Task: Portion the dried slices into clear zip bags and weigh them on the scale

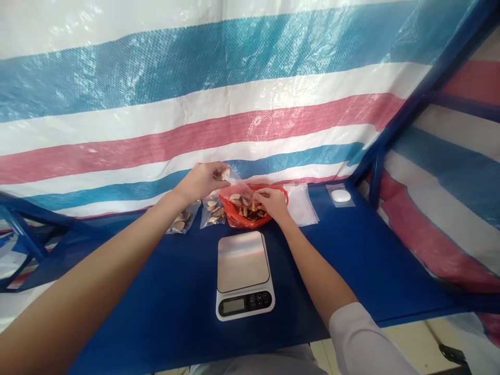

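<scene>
My left hand grips a corner of a clear plastic bag, with some pale pieces showing at the fingertips. The bag slants down to the right over a red plastic bag. Inside the red bag lie dried slices, pale and brown, whose exact kind I cannot make out. My right hand is over the red bag's right side, its fingers pinched at the lower end of the clear bag. Just nearer to me sits a white kitchen scale with nothing on its plate; its display shows no readable figures.
Left of the red bag lie two clear bags of slices, one packed bag and another bag. Flat clear bags lie to the right, then a white oval object on a small bag. Blue frame bars and striped sheeting enclose the blue table.
</scene>
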The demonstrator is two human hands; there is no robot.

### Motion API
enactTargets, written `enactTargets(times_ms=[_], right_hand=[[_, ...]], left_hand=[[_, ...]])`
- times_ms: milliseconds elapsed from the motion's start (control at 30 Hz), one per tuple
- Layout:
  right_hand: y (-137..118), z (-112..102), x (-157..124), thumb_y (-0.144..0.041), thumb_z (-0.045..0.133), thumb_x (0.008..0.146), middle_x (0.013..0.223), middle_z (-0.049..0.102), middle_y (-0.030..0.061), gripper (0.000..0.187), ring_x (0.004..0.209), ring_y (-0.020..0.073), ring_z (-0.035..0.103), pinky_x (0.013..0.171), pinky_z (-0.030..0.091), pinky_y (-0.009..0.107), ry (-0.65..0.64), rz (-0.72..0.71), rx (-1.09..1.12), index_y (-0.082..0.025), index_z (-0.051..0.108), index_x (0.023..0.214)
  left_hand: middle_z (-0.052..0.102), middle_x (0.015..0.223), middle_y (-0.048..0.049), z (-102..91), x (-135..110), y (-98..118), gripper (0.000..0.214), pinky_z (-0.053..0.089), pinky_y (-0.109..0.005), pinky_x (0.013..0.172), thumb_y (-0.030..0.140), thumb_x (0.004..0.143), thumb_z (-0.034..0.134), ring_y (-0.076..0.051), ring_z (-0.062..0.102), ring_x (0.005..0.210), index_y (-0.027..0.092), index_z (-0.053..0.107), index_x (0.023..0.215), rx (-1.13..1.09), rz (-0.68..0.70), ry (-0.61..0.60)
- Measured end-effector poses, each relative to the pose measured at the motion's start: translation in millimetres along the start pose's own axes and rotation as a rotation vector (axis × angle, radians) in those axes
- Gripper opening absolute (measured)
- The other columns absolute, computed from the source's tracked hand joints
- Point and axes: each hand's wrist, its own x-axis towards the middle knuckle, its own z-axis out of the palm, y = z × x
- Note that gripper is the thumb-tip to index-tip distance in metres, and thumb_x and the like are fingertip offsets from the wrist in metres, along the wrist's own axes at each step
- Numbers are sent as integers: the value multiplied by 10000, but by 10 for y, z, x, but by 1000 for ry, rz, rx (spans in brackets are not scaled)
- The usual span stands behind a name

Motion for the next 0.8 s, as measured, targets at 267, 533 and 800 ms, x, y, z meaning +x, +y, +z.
enactTargets(times_ms=[267, 533, 800], right_hand=[[-10, -90, 26, -361, 629, 807, 729, 751, 7, 171, 634, 187, 689, 638, 572, 300, 81, -61, -117, -242, 746, 770], [75, -159, 74, -356, 646, 816, 832, 780, 42, 185, 743, 222, 727, 722, 610, 345, 99, -73, -98, -227, 775, 850], [81, -248, 84, -306, 648, 826, 848, 787, 44, 170, 775, 217, 747, 732, 624, 322, 110, -39, -151, -204, 779, 860]], left_hand=[[692, 858, -46, 56, 57, -5, 338, 514, -326, 761, 482, 730, 739, -199, 618, 789, 182, 692, 878, -61, 43, 17], [727, 860, -55, 117, 88, 27, 353, 523, -335, 794, 508, 798, 696, -203, 640, 808, 159, 727, 849, -195, 33, 7], [795, 904, -48, 199, 140, 84, 336, 523, -298, 779, 457, 850, 621, -223, 691, 832, 176, 801, 881, -174, -23, 15]])
